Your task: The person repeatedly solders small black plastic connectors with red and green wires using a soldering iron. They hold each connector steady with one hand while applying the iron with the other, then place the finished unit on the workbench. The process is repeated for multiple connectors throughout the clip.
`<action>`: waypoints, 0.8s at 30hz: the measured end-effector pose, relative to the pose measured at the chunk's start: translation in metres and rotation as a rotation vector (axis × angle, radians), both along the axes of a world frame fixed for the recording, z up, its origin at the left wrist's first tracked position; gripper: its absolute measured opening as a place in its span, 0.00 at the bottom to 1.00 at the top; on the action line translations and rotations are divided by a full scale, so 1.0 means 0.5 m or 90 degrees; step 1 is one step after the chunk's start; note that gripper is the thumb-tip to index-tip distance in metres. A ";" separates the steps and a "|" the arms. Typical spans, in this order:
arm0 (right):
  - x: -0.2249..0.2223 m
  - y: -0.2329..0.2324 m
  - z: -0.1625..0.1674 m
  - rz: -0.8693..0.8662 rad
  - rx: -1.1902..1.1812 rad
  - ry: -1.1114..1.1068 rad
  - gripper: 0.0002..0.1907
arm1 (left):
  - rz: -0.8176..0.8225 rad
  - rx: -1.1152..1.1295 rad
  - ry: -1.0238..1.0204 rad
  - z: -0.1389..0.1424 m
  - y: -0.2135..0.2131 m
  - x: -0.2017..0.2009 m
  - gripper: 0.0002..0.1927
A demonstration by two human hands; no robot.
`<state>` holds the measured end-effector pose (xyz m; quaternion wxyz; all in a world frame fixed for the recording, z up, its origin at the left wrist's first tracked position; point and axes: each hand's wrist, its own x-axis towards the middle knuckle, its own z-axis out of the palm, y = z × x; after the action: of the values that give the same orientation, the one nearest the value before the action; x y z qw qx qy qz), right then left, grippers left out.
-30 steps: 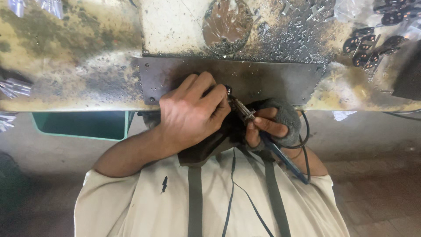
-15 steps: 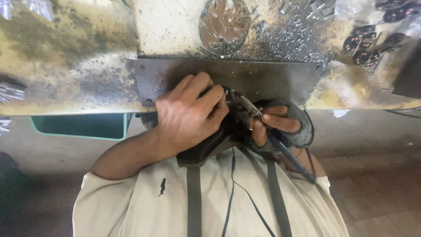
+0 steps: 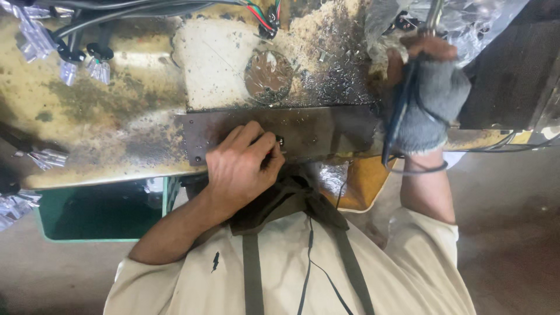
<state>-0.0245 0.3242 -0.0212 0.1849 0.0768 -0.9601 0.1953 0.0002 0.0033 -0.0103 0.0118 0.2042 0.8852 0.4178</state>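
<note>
From the head view, the left hand pinches a small dark part against the steel plate at the desk edge, steadying it. The gloved right hand is raised well apart, its grip closed around a tool with blue handles.

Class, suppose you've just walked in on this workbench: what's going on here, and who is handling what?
A person leans over a stained, shavings-strewn workbench. Their bare left hand presses down on a dark metal plate at the bench's front edge, fingertips pinching a small part against it. The right hand, in a grey fingerless glove, is raised further back, gripping a tool with dark handles near crumpled clear plastic. Bundled cables lie along the far side.
</note>
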 end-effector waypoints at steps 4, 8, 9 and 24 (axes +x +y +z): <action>-0.063 0.022 -0.037 -0.027 0.128 0.034 0.12 | -0.013 0.006 -0.014 0.000 -0.002 -0.001 0.07; 0.017 0.000 -0.053 0.017 -0.032 0.087 0.14 | -0.006 0.024 -0.019 0.000 -0.004 0.002 0.06; 0.053 -0.025 -0.063 0.013 -0.429 -0.072 0.14 | -0.008 0.025 -0.020 0.000 -0.004 0.003 0.06; 0.106 -0.131 0.107 0.156 0.048 -0.263 0.18 | -0.015 0.022 -0.007 -0.001 -0.005 0.000 0.08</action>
<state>0.0283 0.2587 0.0320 -0.0433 0.1582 -0.9675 0.1923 0.0003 0.0009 -0.0106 0.0178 0.2123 0.8754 0.4338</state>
